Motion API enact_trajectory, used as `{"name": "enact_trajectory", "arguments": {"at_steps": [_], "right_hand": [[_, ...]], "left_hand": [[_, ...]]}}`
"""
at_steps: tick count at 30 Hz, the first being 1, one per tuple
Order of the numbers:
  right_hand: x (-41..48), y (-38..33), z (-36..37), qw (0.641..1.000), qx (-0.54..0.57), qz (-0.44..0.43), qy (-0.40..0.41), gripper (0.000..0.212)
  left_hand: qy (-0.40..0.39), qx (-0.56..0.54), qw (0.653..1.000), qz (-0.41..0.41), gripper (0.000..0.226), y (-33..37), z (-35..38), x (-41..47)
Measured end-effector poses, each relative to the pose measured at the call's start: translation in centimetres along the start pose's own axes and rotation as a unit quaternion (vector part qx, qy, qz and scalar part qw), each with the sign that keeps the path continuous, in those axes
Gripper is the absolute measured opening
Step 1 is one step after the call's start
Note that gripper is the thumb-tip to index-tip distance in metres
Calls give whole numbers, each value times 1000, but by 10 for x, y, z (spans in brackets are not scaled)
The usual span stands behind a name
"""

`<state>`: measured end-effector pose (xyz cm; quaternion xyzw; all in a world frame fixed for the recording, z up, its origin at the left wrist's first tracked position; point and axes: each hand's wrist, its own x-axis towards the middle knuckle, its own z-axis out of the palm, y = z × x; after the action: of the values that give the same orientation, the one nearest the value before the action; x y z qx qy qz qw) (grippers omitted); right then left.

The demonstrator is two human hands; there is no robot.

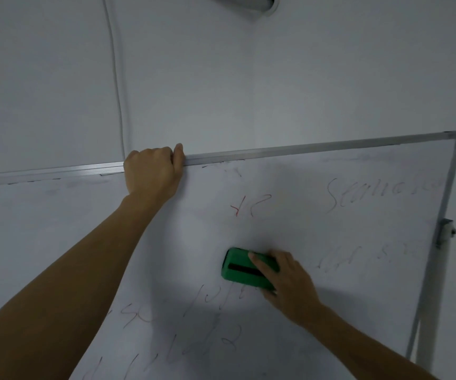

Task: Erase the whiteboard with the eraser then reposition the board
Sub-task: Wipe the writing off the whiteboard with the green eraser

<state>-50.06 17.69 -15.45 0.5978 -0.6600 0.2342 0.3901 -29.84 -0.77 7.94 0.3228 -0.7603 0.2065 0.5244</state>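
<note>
A whiteboard (331,242) with a silver metal frame fills the lower part of the head view. Faint red and dark marker writing is scattered over it. My left hand (152,171) grips the board's top rail, its fingers curled over the edge. My right hand (284,281) holds a green eraser (244,267) with a black stripe. The eraser lies flat against the board's middle, below some red marks.
A pale wall rises behind the board, with a white cable (115,78) running down it. A grey pipe bracket (254,2) sits at the top. The board's stand leg and side clamp (444,231) are at the right.
</note>
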Motion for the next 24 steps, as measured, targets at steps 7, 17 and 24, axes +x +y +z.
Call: {"name": "enact_trajectory", "arguments": {"at_steps": [7, 17, 24], "right_hand": [[67, 67, -50, 924, 102, 320, 182, 98], [20, 19, -3, 998, -33, -26, 56, 87], [76, 42, -45, 869, 163, 431, 183, 100]], "left_hand": [[13, 2, 1000, 2, 53, 5, 3, 1], [32, 0, 999, 5, 53, -4, 3, -1], [32, 0, 999, 17, 53, -2, 9, 1]]}}
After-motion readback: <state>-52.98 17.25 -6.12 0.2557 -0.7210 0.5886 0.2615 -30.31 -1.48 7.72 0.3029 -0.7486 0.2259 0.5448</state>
